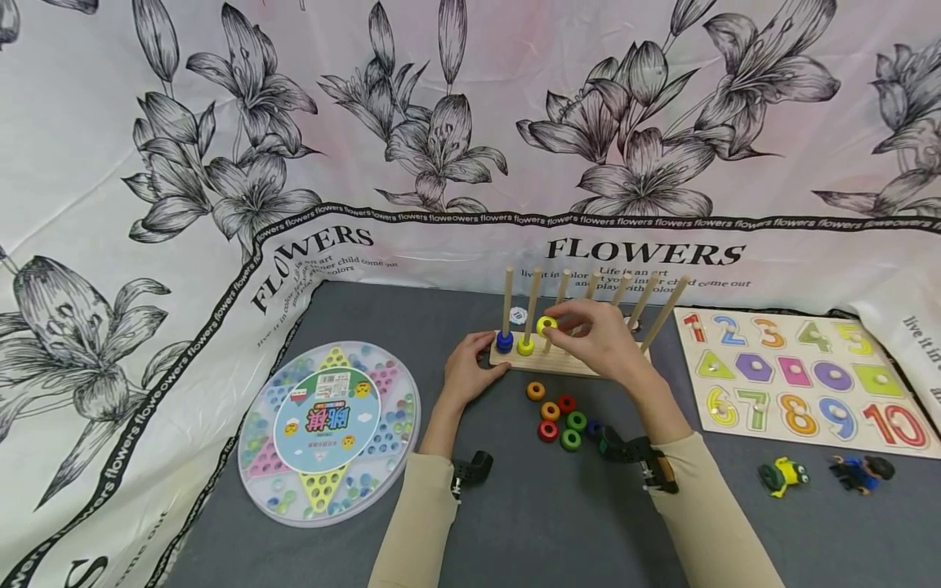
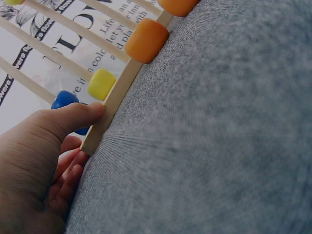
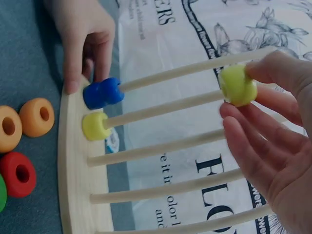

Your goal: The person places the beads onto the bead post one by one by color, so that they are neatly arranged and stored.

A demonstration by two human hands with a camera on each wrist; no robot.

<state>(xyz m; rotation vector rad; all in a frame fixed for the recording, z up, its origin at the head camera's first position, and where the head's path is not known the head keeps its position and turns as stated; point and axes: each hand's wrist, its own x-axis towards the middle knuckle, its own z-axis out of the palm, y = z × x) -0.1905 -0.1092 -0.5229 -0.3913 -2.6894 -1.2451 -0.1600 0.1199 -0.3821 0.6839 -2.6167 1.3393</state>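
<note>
My left hand (image 1: pixel 466 372) grips the left end of a wooden peg stand (image 1: pixel 507 358), thumb on the front edge of its base. Between the thumb and fingers of my right hand (image 1: pixel 594 336) is a yellow ring (image 3: pixel 238 86). In the right wrist view this ring overlaps the tip of the second peg (image 3: pixel 165 109). Two blue rings (image 3: pixel 103 93) are stacked on the first peg, the leftmost. At the foot of the second peg sits another yellow ring (image 3: pixel 96 126). The other pegs rise bare from the base.
Loose orange rings (image 1: pixel 536 391), red rings (image 1: pixel 547 431) and green rings (image 1: pixel 571 440) lie in front of the stand. A round Chinese checkers board (image 1: pixel 400 457) is at left. At right are a number puzzle board (image 1: pixel 742 415) and two small toy figures (image 1: pixel 783 476).
</note>
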